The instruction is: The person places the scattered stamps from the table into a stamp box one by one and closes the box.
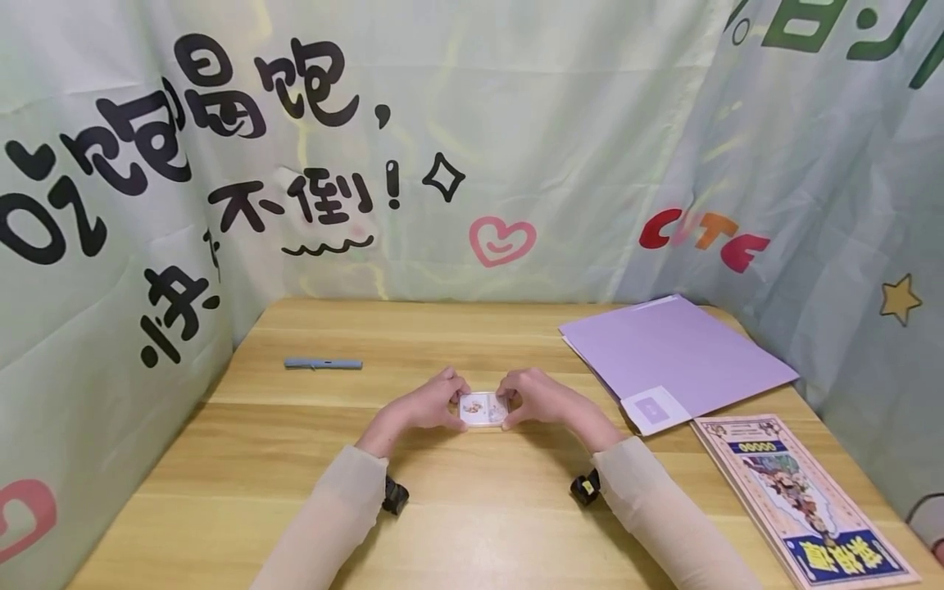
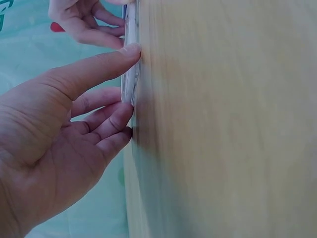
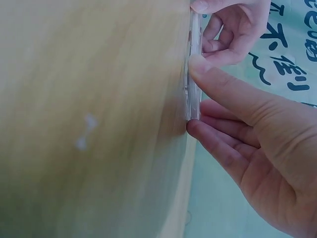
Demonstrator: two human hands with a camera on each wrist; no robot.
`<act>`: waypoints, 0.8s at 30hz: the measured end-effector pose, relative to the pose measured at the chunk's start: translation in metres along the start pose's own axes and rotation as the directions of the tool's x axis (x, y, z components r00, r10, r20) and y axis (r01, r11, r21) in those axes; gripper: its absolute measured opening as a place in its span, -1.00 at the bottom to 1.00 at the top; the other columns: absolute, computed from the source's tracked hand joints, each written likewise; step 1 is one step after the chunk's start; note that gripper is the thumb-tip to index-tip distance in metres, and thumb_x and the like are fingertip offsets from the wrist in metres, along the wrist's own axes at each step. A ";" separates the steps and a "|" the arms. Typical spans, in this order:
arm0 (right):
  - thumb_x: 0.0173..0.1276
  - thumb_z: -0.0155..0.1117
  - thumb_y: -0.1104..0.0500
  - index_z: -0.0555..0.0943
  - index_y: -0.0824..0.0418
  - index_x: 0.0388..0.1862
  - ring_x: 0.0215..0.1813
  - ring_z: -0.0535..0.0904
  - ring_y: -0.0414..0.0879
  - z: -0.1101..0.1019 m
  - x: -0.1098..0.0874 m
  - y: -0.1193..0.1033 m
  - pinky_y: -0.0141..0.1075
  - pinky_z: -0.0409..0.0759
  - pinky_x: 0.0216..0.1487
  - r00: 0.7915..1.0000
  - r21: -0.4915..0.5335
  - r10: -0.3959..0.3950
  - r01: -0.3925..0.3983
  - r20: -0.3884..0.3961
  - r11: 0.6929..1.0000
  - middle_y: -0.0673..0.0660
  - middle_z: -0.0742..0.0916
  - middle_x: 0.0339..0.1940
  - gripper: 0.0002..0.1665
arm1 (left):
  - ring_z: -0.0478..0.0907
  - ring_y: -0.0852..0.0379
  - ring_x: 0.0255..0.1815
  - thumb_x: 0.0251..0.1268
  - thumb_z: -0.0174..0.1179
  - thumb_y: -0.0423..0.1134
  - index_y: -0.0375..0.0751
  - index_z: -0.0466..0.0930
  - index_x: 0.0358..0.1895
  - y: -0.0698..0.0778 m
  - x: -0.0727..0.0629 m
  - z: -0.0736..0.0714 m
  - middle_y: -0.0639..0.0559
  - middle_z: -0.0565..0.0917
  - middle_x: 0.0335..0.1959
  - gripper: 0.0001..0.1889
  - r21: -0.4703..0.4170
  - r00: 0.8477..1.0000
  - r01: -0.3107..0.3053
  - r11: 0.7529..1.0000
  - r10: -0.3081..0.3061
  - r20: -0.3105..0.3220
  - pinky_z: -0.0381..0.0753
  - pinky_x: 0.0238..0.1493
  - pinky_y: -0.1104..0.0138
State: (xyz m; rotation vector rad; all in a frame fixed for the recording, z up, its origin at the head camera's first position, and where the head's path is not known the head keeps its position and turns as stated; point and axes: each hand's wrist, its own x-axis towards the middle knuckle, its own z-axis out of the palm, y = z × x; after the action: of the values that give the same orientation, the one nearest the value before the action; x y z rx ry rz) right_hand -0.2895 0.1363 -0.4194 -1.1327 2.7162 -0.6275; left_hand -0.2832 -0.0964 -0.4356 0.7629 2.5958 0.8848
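Observation:
A small flat clear plastic case point(image 1: 483, 408) with little coloured pictures on white lies at the middle of the table. My left hand point(image 1: 428, 401) grips its left end, thumb at the near edge and fingers at the far side. At the other end my right hand point(image 1: 542, 399) holds it the same way. Edge-on in the left wrist view, the thin case point(image 2: 130, 82) shows between thumb and fingers, close over the wood. From the right wrist, the clear edge of the case point(image 3: 193, 101) runs under the thumb, and the fingertips meet its end.
A blue-grey pen point(image 1: 323, 364) lies at the left. Toward the back right is a purple folder point(image 1: 678, 352), with a small whitish square point(image 1: 655, 410) at its near corner. A pink illustrated booklet point(image 1: 800, 500) lies at the right edge. Printed curtains point(image 1: 413, 270) surround the wooden table point(image 1: 487, 524).

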 end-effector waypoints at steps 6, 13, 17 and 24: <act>0.00 0.58 0.18 0.64 0.37 -0.14 -0.30 0.52 -0.12 0.001 0.000 -0.003 -0.44 0.53 -0.26 1.000 -0.011 -0.015 0.015 0.009 1.000 0.13 0.68 -0.32 -0.53 | 0.38 0.13 -0.08 0.05 0.46 -0.30 -0.33 0.50 0.04 -0.001 -0.001 0.001 -0.06 0.39 -0.08 -0.52 -0.006 1.000 0.004 1.000 -0.004 -0.011 0.46 0.02 0.33; -0.04 0.59 0.22 0.62 0.38 -0.20 -0.33 0.50 -0.14 0.004 0.000 -0.003 -0.44 0.53 -0.29 0.998 -0.019 -0.055 0.055 -0.022 0.998 0.12 0.67 -0.36 -0.55 | 0.37 0.13 -0.10 0.01 0.48 -0.30 -0.33 0.52 0.06 -0.002 -0.002 0.001 -0.06 0.42 -0.11 -0.49 -0.026 1.000 0.001 1.000 -0.002 -0.028 0.44 -0.04 0.36; -0.03 0.60 0.19 0.63 0.38 -0.15 -0.27 0.57 -0.10 0.005 0.000 0.000 -0.41 0.59 -0.22 0.999 0.001 -0.030 0.030 -0.014 1.000 0.14 0.70 -0.30 -0.51 | 0.36 0.14 -0.12 0.02 0.48 -0.29 -0.32 0.53 0.06 -0.003 -0.002 0.002 -0.05 0.42 -0.11 -0.49 -0.016 1.000 -0.002 1.000 0.002 -0.026 0.42 -0.06 0.36; -0.03 0.60 0.14 0.62 0.36 -0.06 -0.16 0.62 -0.07 0.006 -0.001 0.004 -0.29 0.65 -0.08 0.999 0.070 0.033 -0.032 -0.005 0.997 0.15 0.72 -0.20 -0.43 | 0.37 0.14 -0.11 0.02 0.48 -0.29 -0.32 0.52 0.07 -0.004 -0.001 0.003 -0.06 0.41 -0.11 -0.48 -0.005 0.999 -0.021 1.000 0.021 -0.028 0.42 -0.06 0.35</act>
State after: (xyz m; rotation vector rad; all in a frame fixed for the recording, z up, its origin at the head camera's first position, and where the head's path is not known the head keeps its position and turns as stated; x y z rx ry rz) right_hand -0.2898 0.1380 -0.4263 -1.0702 2.6886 -0.7164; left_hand -0.2829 -0.0986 -0.4402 0.7837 2.6135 0.9142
